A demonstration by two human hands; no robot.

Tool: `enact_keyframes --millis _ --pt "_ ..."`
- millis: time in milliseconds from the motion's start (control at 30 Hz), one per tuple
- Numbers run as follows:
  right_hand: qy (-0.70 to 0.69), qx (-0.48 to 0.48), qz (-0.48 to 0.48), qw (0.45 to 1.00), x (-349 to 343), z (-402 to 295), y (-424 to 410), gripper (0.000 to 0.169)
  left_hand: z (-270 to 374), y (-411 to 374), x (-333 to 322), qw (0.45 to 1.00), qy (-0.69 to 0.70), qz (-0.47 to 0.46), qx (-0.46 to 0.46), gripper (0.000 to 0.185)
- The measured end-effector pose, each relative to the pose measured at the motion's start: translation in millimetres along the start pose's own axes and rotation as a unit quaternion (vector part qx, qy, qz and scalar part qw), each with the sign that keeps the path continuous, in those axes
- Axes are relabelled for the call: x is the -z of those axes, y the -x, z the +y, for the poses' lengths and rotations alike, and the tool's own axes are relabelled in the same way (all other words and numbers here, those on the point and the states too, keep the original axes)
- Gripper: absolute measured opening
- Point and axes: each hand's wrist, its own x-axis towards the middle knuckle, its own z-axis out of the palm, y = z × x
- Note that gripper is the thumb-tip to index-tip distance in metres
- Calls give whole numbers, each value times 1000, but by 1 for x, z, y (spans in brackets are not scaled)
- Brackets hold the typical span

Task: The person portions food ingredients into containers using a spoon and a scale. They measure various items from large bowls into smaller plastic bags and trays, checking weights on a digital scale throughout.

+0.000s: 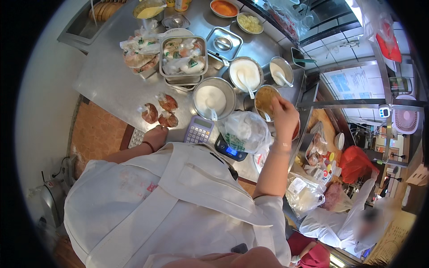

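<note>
My right hand [285, 115] is over a metal bowl of brown powder [264, 97], fingertips drawn together at its right side. Whether they pinch anything is too small to tell. A white spoon [267, 116] leans in that bowl, apart from my fingers. Left of my right forearm, a clear plastic bag [246, 132] with pale contents sits on a digital kitchen scale [231, 150] with a lit display. My left hand [156, 135] rests curled at the table edge, just below several small knotted bags of reddish-brown contents [167, 119]. Its palm is hidden. A purple calculator [199, 130] lies between my hands.
Metal bowls of white powder [214, 98] with spoons stand ahead. Behind them are a metal tray of bagged food [184, 57] and a lidded metal container [224, 43]. A metal shelf post [345, 103] runs along the right, where a person in white [331, 221] stands.
</note>
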Motion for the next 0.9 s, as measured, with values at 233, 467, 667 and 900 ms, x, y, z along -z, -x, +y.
enact_keyframes --millis 233,467,667,900 --pt "88 161 18 983 -64 8 -45 26 -2 -1 0 999 -44 16 -12 16" --pt "203 259 9 944 -36 37 -13 45 -10 -5 -17 993 -77 73 -46 13" --pt "130 115 0 985 29 47 73 41 -11 -5 -19 994 -76 63 -36 16" --pt "126 -115 -103 980 39 118 197 16 -13 -7 -21 991 -121 41 -42 15"
